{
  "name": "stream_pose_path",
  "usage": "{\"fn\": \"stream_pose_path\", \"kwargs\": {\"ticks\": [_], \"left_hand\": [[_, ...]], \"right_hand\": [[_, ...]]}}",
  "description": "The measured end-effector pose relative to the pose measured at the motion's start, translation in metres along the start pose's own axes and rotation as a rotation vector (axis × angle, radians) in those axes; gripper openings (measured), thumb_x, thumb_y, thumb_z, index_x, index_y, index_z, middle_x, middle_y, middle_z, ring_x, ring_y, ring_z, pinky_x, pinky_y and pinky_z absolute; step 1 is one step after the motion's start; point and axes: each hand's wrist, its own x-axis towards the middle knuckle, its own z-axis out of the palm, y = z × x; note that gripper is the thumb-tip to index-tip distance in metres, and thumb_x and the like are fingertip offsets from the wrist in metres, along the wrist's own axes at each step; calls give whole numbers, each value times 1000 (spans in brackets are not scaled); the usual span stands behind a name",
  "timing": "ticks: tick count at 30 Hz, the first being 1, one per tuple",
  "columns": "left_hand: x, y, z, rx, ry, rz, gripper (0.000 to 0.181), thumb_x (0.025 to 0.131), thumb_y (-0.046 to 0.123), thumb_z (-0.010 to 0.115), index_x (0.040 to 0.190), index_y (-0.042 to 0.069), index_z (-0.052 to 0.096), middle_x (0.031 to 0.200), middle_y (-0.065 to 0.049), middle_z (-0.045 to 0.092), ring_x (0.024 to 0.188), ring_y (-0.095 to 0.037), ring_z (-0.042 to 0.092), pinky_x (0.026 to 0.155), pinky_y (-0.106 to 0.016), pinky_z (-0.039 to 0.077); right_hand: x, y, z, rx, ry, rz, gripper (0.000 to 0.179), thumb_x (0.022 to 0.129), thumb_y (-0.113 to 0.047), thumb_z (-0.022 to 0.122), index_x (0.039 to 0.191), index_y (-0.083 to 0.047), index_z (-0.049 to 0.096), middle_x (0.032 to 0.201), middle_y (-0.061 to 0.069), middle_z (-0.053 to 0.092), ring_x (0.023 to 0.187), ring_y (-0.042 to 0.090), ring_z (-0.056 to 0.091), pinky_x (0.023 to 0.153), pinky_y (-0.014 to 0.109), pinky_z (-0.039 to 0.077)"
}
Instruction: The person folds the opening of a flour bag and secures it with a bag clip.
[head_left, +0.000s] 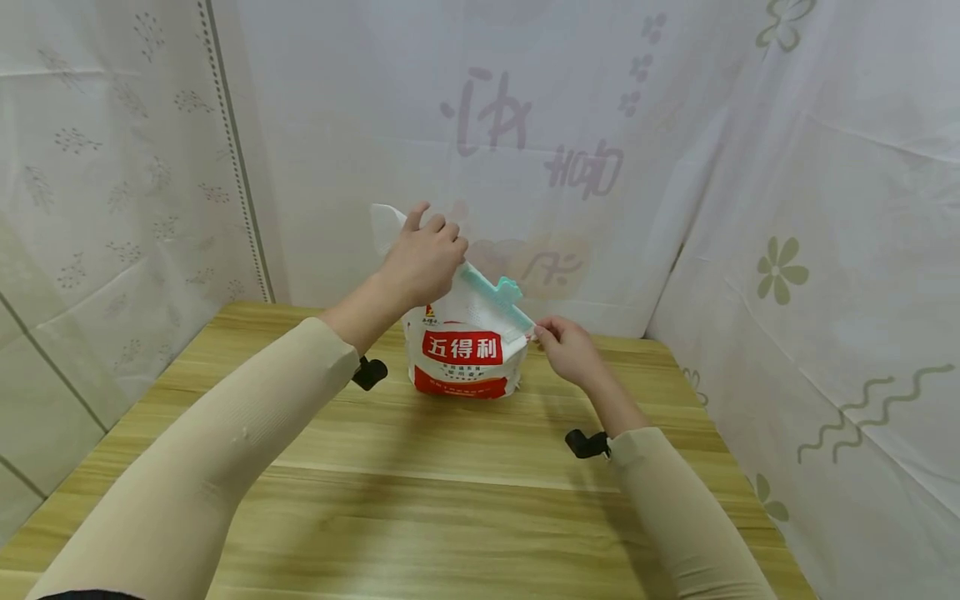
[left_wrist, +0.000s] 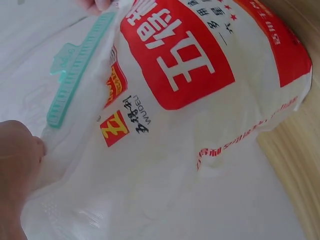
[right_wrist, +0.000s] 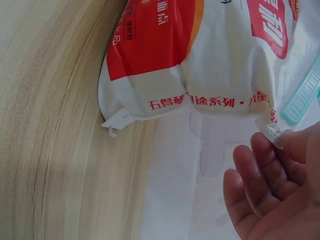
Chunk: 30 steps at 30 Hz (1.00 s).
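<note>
A white and red flour bag (head_left: pixel 463 367) stands on the wooden table, its top folded at a slant. Along the fold lies a teal bag clip (head_left: pixel 498 296), its tab pointing up; in the left wrist view the same clip (left_wrist: pixel 80 70) runs along the bag's edge. My left hand (head_left: pixel 423 262) grips the bag's top at the clip's upper left end, with a white flap of bag showing beyond it. At the lower right end, my right hand (head_left: pixel 570 350) pinches the bag's corner between thumb and index finger, the other fingers loosely curled in the right wrist view.
The wooden table (head_left: pixel 375 517) stretches toward me in front of the bag. Pale patterned curtains (head_left: pixel 337 125) hang behind the table and on both sides. A black wrist camera (head_left: pixel 587 444) sticks out from the right wrist, another (head_left: pixel 370 373) from the left.
</note>
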Motion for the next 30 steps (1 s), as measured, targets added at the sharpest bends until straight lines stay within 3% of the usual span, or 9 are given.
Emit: {"fn": "stream_pose_path", "kwargs": {"ticks": [7, 12, 18, 30], "left_hand": [[-5, -17, -8, -122, 8, -48, 31, 113, 33, 54, 127, 12, 71, 131, -10, 68, 140, -36, 52, 134, -64, 11], [-8, -26, -8, -138, 6, -29, 26, 114, 32, 56, 125, 15, 72, 128, -8, 69, 141, -36, 53, 133, -65, 10], [-2, -20, -5, -102, -22, -28, 28, 115, 27, 56, 134, 13, 70, 137, -10, 71, 141, -36, 56, 134, -64, 13], [8, -16, -17, -120, -112, -98, 34, 116, 30, 48, 134, 13, 71, 135, -10, 71, 140, -36, 53, 133, -68, 7]], "right_hand": [[-1, -2, -3, 11, -2, -6, 34, 117, -33, 50, 128, -5, 68, 118, 16, 72, 113, 38, 69, 85, 40, 55], [-3, -2, -5, 15, 1, -6, 34, 116, -33, 53, 131, -6, 68, 119, 15, 74, 111, 34, 69, 85, 39, 56], [-4, -3, -3, -14, -1, 5, 33, 117, -31, 51, 131, -6, 68, 119, 15, 73, 110, 34, 69, 83, 39, 56], [-3, -10, 1, -35, -18, 36, 33, 119, -29, 46, 128, -5, 67, 121, 16, 72, 111, 35, 70, 83, 40, 56]]}}
